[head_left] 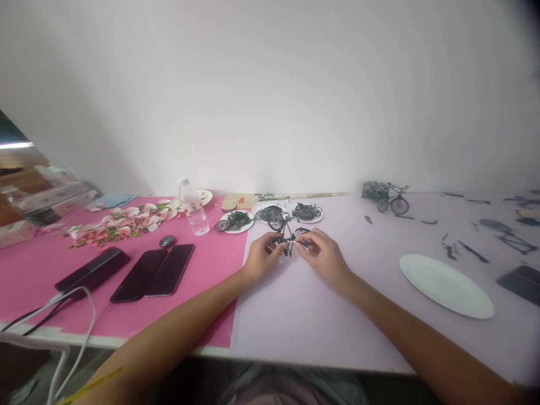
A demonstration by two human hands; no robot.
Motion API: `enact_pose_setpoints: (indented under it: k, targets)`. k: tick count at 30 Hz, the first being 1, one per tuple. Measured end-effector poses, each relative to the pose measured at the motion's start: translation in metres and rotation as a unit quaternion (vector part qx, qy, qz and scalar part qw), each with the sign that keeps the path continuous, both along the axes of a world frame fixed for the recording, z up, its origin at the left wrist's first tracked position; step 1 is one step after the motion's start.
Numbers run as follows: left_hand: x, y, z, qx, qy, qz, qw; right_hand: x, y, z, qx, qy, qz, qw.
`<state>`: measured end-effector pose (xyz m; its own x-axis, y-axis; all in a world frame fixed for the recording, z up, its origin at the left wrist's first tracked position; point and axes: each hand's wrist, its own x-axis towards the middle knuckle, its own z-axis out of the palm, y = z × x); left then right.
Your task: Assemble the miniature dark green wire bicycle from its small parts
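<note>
A small dark model bicycle (283, 232), partly built, stands on the pale lilac table sheet (304, 304) at the middle. My left hand (262, 257) pinches its left side with closed fingers. My right hand (323, 253) is closed on its right side, fingertips at the frame. Just behind it, three small white plates (236, 221) carry dark bicycle parts and wheels.
A finished model bicycle (392, 198) stands at the back right, loose dark parts (462, 247) scattered beyond. An empty white plate (445, 285) lies right. On the pink sheet at left: water bottle (193, 208), three dark phones (139, 273), a mouse (167, 241), pink flower petals (122, 222), cables (63, 304).
</note>
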<state>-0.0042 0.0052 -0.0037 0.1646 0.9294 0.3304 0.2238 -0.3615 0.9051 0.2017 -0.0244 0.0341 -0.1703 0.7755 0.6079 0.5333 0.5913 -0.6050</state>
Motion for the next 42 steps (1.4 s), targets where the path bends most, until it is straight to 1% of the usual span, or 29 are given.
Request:
enact_pose_setpoints:
  k: [4,12,17,23,30,36,42]
  targets:
    - [-0.0004,-0.0016,0.0011,0.006,0.012,0.004,1.0,-0.0001,-0.0003,0.0007,0.015,0.002,0.002,1.0]
    - [-0.0002,-0.0022,0.0012,0.024,0.012,0.007,1.0,0.0017,0.001,-0.001,0.015,-0.008,0.014,1.0]
    - [0.0001,-0.0025,0.0036,0.027,0.026,0.016,0.999,0.0016,0.0027,-0.0022,-0.024,-0.029,0.038,0.999]
    - [-0.0004,-0.0013,0.0015,0.039,0.026,0.022,0.999,-0.0003,-0.0013,0.0003,-0.076,-0.015,0.056,0.995]
    - [0.0,0.0006,-0.0009,0.047,0.022,0.034,0.998,-0.0014,-0.0047,0.0054,-0.077,-0.044,0.039,0.995]
    - [0.0006,0.0008,-0.001,0.052,0.036,0.041,0.997,0.0001,-0.0046,0.004,-0.087,-0.064,0.003,0.994]
    - [-0.0001,0.0017,-0.0021,0.056,0.051,0.042,0.996,0.0039,-0.0015,0.002,-0.102,-0.08,0.018,0.991]
